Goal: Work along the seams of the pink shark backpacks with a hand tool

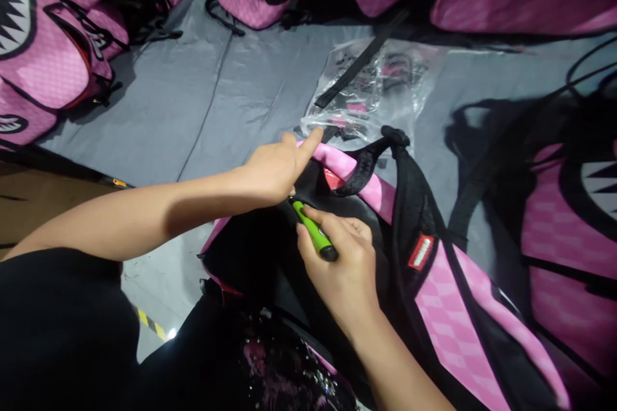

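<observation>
A black and pink backpack (328, 218) lies in front of me, its black panel facing up. My right hand (344, 257) is closed around a green pen-like tool (312, 228) with black ends, its tip pointing at the panel close to my left hand. My left hand (279, 170) grips the backpack's upper edge, with one finger stretched along the pink trim. Its other fingers are partly hidden. A black carry loop (364, 170) and a shoulder strap with a red label (421, 252) sit to the right of both hands.
Behind the backpack, a clear plastic bag (371, 90) rests on the grey-covered table (154, 103). Several pink backpacks with shark-mouth prints (53, 64) line the left and back. Another pink backpack (569, 257) stands at the right. An orange object (119, 183) lies at the table's left edge.
</observation>
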Motion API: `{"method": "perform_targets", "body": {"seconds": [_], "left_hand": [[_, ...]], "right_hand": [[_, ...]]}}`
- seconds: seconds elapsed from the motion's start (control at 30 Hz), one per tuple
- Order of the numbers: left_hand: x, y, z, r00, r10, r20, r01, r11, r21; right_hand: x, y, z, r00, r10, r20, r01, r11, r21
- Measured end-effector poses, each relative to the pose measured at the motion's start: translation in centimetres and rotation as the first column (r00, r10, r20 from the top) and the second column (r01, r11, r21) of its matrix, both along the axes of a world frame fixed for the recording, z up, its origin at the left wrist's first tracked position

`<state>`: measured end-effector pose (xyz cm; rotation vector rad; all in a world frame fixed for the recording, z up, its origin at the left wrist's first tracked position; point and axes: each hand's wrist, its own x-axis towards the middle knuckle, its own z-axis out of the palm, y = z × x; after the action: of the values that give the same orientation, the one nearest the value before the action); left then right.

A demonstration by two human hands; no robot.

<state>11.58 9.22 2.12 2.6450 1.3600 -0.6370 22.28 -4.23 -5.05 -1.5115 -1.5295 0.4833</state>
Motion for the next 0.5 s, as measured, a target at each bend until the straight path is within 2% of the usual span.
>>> {"method": "perform_targets", "body": {"seconds": [0.27,0.5], "left_hand": [[0.12,-0.12,0.34,1.000,0.017,0.020,-0.016,1.000,-0.026],[-0.19,-0.03,-0.17,0.999,-0.001,0.055,0.002,1.000,-0.018]], "right_hand": [[-0.03,-0.15,0.05,1.000,-0.001,-0.004,0.001,1.000,0.001],[-0.17,-0.22,0.07,1.000,-0.007,0.004,0.007,1.000,0.008]]}}
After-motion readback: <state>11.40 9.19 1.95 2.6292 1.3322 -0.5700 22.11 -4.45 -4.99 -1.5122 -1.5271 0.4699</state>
